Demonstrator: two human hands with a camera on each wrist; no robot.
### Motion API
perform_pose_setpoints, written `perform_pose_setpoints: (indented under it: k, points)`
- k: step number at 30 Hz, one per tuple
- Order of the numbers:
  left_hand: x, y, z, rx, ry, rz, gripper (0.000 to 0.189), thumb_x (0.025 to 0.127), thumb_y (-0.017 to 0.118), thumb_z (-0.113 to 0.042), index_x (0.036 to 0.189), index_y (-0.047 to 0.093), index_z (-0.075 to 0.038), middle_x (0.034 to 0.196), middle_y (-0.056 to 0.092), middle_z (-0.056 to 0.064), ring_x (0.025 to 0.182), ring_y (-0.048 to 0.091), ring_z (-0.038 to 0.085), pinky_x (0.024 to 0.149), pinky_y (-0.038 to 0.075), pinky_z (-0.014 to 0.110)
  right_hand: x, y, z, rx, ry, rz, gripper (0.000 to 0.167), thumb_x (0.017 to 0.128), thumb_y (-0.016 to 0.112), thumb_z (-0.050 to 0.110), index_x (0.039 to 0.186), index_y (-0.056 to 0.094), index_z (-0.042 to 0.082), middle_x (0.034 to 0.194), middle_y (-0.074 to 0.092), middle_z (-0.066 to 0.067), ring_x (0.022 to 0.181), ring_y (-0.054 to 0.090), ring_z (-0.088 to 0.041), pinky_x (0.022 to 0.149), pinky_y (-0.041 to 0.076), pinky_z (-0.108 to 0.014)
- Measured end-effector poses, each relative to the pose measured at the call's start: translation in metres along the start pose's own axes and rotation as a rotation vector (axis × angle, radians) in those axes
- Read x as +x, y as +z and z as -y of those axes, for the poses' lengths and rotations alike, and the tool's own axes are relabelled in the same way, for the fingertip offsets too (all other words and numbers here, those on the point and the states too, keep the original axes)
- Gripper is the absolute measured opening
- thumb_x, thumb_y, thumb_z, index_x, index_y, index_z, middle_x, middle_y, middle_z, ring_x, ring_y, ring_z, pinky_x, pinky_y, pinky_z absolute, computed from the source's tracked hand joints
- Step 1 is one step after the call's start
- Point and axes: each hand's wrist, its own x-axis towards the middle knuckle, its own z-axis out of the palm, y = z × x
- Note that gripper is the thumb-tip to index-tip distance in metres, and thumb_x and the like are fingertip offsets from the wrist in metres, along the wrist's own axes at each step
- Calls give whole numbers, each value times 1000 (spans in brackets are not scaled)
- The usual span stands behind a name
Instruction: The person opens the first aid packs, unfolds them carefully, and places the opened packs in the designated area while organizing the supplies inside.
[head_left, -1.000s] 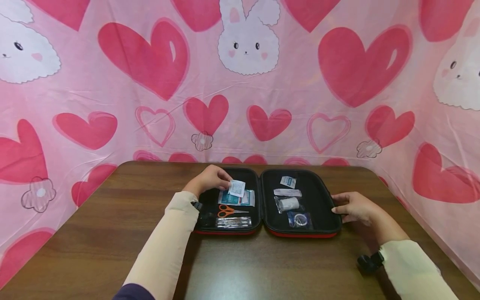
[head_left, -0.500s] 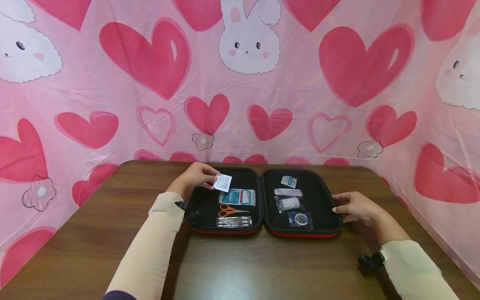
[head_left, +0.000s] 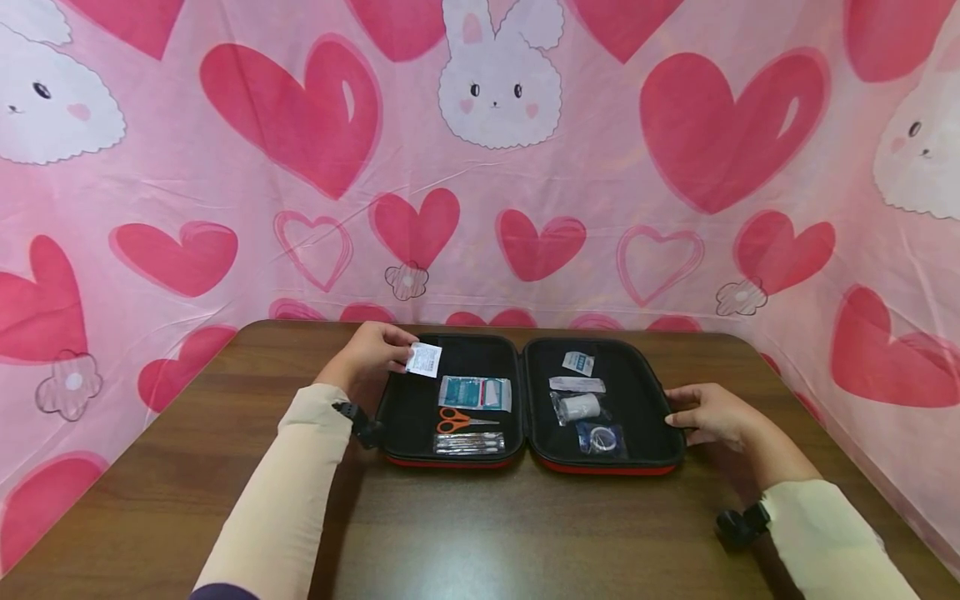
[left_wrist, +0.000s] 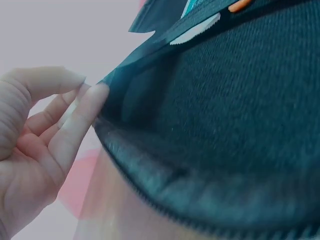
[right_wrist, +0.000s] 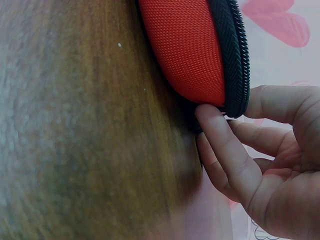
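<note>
Over the far left corner of an open black-lined case (head_left: 405, 408), my left hand (head_left: 369, 350) pinches a small white printed sachet (head_left: 425, 360). In the left wrist view, the thumb and fingers of the left hand (left_wrist: 55, 115) meet by the case's dark rim (left_wrist: 145, 170); I cannot make out the sachet between them. My right hand (head_left: 708, 414) grips the case's right edge, its fingers around the zipped rim of the red shell (right_wrist: 185, 50) in the right wrist view. The case's left half holds a teal packet (head_left: 475, 393), orange-handled scissors (head_left: 453, 421) and a pack of swabs (head_left: 468, 443).
In the right half lie a small blue-and-white sachet (head_left: 578, 362), a slim white packet (head_left: 577, 384), a wrapped white roll (head_left: 579, 407) and a bagged ring-shaped item (head_left: 601, 438). The wooden table (head_left: 480, 533) ends at a pink heart-print cloth (head_left: 480, 183).
My left hand has carried the white sachet leftward from above the teal packet to the case's far left corner. The right hand stays at the right edge.
</note>
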Motion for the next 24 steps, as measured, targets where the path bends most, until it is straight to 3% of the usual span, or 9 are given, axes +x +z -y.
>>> perform_pose_setpoints:
  k: [9, 24]
  points:
    - [0, -5, 1, 87, 5, -47, 26, 88, 66, 5, 113, 65, 14, 100, 68, 26, 70, 67, 20, 67, 59, 35, 1, 0, -1, 10, 0, -1, 65, 89, 67, 0, 138, 32, -22, 129, 45, -37, 87, 65, -24, 78, 57, -46]
    - [11, 12, -9, 162, 0, -34, 19, 85, 68, 8, 103, 68, 15, 90, 70, 24, 64, 68, 17, 65, 58, 33, 0, 1, 2, 9, 8, 0, 63, 90, 65, -3, 139, 30, -22, 130, 42, -38, 86, 65, -22, 75, 58, -44]
